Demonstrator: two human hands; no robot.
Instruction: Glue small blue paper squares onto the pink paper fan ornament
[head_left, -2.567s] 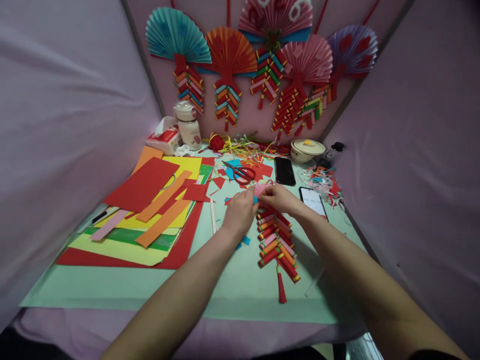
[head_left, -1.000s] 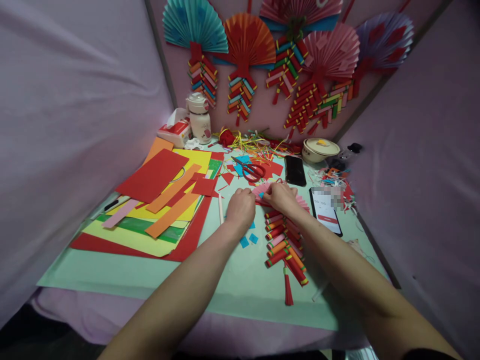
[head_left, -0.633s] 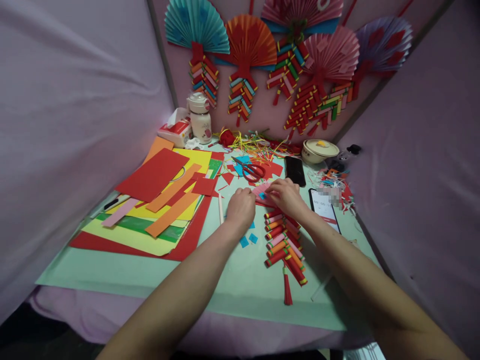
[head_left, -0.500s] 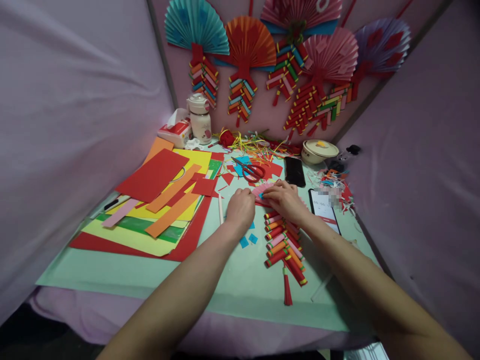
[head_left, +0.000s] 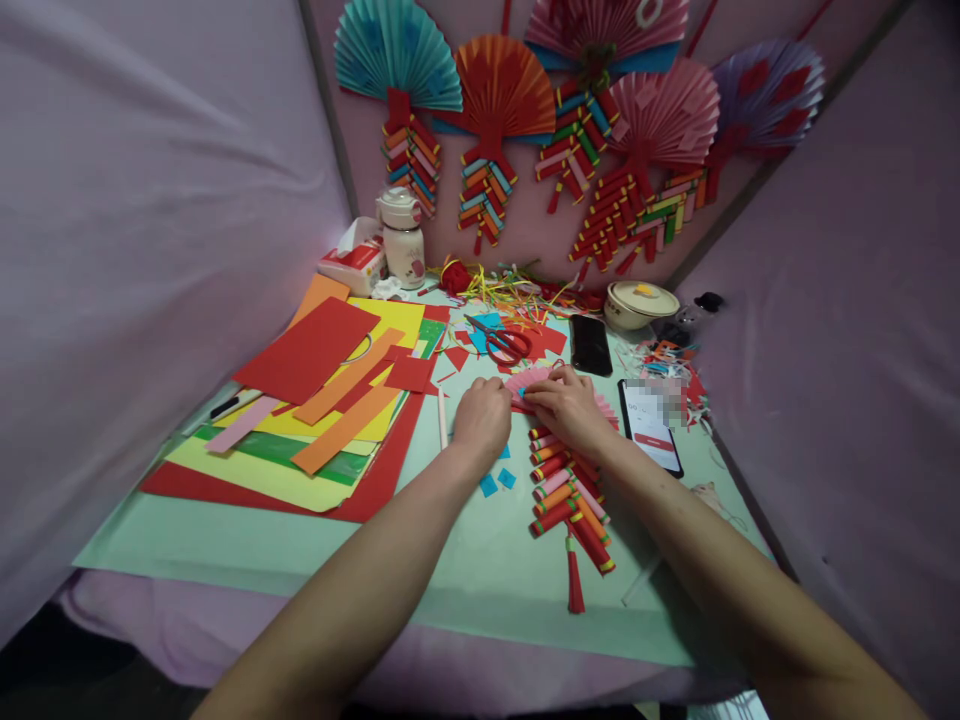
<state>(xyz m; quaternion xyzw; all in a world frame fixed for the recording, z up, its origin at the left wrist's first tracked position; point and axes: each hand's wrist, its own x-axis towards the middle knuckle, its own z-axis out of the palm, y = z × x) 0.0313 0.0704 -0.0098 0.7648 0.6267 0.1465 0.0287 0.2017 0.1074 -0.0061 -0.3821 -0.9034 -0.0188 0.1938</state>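
Note:
A pink pleated paper fan lies partly under my hands on the table. My left hand is closed at the fan's left edge, its fingertips mostly hidden behind the knuckles. My right hand reaches over the fan's middle, fingers together on a small blue paper square that rests on the pleats. Below the fan hangs a string of rolled paper firecrackers in red, pink and orange, ending in a red tassel. Several loose blue squares lie beside my left wrist.
Coloured paper sheets are stacked at left, near a white pen. Red-handled scissors, a dark phone, a lit phone, a lidded bowl and a bottle stand or lie beyond. Finished fans hang behind.
My right hand has shifted slightly down and away from the fan's top, so more pink pleats show. My left hand stays at the edge. The view has shifted a little.

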